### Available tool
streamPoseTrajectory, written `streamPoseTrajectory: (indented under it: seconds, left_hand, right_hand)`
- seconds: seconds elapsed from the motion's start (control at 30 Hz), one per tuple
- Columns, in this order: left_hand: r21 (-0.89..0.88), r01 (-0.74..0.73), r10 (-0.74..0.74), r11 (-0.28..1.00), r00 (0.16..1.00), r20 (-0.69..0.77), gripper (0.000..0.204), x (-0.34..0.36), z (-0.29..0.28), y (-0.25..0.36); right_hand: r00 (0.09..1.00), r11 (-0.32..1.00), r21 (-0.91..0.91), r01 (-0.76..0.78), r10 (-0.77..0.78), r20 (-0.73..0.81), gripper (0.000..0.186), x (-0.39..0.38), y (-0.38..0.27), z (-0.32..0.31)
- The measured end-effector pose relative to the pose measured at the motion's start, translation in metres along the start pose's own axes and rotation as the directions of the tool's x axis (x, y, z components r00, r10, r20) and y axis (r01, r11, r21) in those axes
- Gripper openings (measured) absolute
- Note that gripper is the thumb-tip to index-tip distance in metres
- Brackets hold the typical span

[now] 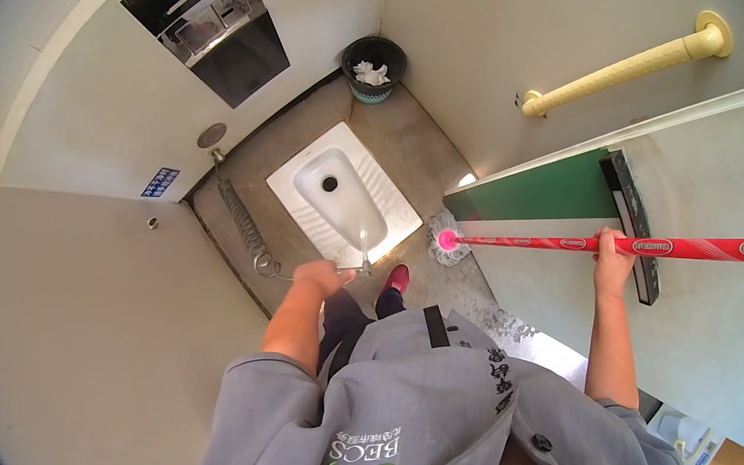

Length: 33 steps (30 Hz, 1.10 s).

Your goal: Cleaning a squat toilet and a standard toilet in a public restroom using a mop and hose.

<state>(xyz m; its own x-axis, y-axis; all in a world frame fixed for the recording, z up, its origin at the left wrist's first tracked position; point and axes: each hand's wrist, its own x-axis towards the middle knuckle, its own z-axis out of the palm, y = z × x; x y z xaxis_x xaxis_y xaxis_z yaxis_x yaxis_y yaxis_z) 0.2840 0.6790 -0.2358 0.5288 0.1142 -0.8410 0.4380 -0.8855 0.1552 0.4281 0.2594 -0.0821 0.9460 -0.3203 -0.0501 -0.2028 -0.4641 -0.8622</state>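
Note:
My left hand [323,279] is closed around a hand sprayer [363,270], its nozzle just in front of the near edge of a white squat toilet [288,187]. A short pale streak, seemingly water, shows above the nozzle at the bowl. From the sprayer a grey coiled hose [243,223] runs to a fitting on the far left wall. My right hand [613,260] grips the red handle of a mop [547,246], held slanting across to the right. Its grey-white strands with a pink centre rest on the floor right of the toilet.
A black bin [373,57] with crumpled white paper stands in the far corner. A cream grab bar [628,76] juts from the right wall. The partly green door [539,193] with a dark handle bar is beside the mop. A dark-and-mirrored panel [213,35] is on the far wall.

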Motion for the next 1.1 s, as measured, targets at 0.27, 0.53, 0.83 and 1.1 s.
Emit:
streamPoseTrajectory:
  seconds: [0.27, 0.53, 0.83, 1.1]
  left_hand:
    - [-0.092, 0.054, -0.059, 0.994, 0.997, -0.053, 0.064, -0.014, -0.014, -0.008]
    - [-0.07, 0.004, -0.012, 0.998, 0.993, -0.12, 0.057, -0.015, 0.007, 0.007]
    - [-0.042, -0.098, 0.087, 0.994, 0.974, -0.208, 0.05, -0.022, -0.001, 0.017]
    - [-0.017, -0.169, 0.16, 0.986, 0.961, -0.223, 0.053, -0.007, -0.029, 0.001]
  right_hand:
    - [0.88, 0.955, -0.171, -0.241, 0.289, 0.376, 0.033, -0.035, -0.015, -0.048]
    - [0.376, 0.708, -0.001, -0.707, 0.377, 0.847, 0.023, -0.042, 0.041, -0.102]
    - [0.084, 0.421, -0.323, -0.848, 0.708, 0.701, 0.04, -0.045, 0.084, -0.054]
    - [-0.288, -0.127, -0.301, -0.945, 0.759, 0.584, 0.014, -0.041, 0.12, -0.014]
